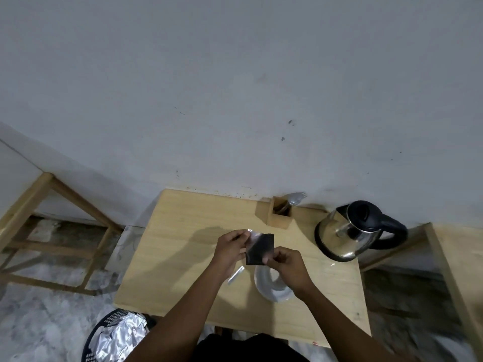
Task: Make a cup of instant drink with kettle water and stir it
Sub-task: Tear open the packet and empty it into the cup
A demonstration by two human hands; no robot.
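Note:
A small dark sachet [260,248] with a silvery top edge is held above the wooden table [183,244]. My left hand [230,248] pinches its upper left corner. My right hand [285,262] pinches its lower right edge. Just below my right hand stands a white cup [271,286], partly hidden by that hand. A steel kettle [350,231] with a black lid and handle stands at the table's right back. A torn silvery strip [236,275] lies on the table beside the cup.
A wooden holder [277,218] with a fork and other cutlery stands at the back against the wall. A dark bin [115,335] with crumpled foil sits on the floor at lower left. Wooden frames stand at far left and far right.

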